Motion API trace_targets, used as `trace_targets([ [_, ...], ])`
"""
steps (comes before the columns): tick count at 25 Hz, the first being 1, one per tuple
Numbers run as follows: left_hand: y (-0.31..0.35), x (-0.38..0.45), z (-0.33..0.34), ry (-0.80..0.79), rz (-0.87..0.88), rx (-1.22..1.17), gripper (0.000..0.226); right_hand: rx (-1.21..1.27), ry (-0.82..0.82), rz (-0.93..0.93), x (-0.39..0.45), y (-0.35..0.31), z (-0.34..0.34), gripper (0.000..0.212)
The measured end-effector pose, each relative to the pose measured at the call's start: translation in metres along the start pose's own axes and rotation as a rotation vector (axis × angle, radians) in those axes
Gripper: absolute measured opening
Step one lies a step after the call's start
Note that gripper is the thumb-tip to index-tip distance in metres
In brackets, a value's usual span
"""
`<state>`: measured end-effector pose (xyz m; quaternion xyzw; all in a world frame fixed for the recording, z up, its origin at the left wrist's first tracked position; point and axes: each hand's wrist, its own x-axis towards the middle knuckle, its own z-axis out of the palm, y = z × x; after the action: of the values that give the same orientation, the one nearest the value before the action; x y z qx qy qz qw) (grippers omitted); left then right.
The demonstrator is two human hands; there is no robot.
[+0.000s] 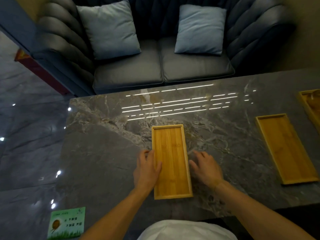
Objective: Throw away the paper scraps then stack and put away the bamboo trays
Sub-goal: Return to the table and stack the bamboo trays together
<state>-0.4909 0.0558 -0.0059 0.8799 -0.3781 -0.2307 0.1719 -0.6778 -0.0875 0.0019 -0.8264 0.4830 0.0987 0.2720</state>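
Bamboo tray [170,161] edges flanked by both hands

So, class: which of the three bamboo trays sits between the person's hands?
The nearest tray, flanked by the left hand and right hand; the other two trays lie untouched, far right.

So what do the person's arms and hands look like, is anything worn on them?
Both forearms are bare, with no sleeves in view. The left hand and right hand show no gloves, rings, watch or bracelet. A white garment covers the torso at the bottom edge of the picture.
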Motion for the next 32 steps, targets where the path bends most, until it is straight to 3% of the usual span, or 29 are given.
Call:
trace_targets([
  [2, 0.029, 0.009, -0.001, -0.010, 0.214, 0.069, 0.054, -0.163, 0.015, -0.052, -0.008, 0.032, -0.021, 0.044],
  [5, 0.092, 0.029, 0.012, -0.224, 0.432, 0.251, 0.056, -0.273, -0.006, -0.031, -0.016, 0.096, -0.058, 0.044],
  [7, 0.139, 0.037, 0.030, -0.357, 0.512, 0.406, 0.059, -0.305, -0.005, 0.013, -0.023, 0.145, -0.083, 0.044],
  [10, 0.206, 0.039, 0.065, -0.436, 0.537, 0.496, 0.060, -0.322, 0.013, 0.062, -0.034, 0.219, -0.119, 0.043],
  [17, 0.326, 0.033, 0.143, -0.458, 0.498, 0.616, 0.056, -0.365, 0.015, 0.073, -0.038, 0.348, -0.180, 0.042],
  [21, 0.366, 0.031, 0.171, -0.445, 0.468, 0.631, 0.062, -0.371, 0.002, 0.091, -0.023, 0.381, -0.194, 0.047],
  [24, 0.383, 0.033, 0.189, -0.430, 0.381, 0.598, 0.058, -0.330, -0.046, 0.127, -0.006, 0.391, -0.192, 0.063],
  [29, 0.404, 0.037, 0.213, -0.472, 0.144, 0.417, 0.066, -0.079, -0.149, 0.160, 0.025, 0.392, -0.185, 0.064],
  [32, 0.412, 0.033, 0.228, -0.446, -0.017, 0.125, 0.052, 0.088, -0.132, 0.179, 0.034, 0.391, -0.178, 0.057],
])
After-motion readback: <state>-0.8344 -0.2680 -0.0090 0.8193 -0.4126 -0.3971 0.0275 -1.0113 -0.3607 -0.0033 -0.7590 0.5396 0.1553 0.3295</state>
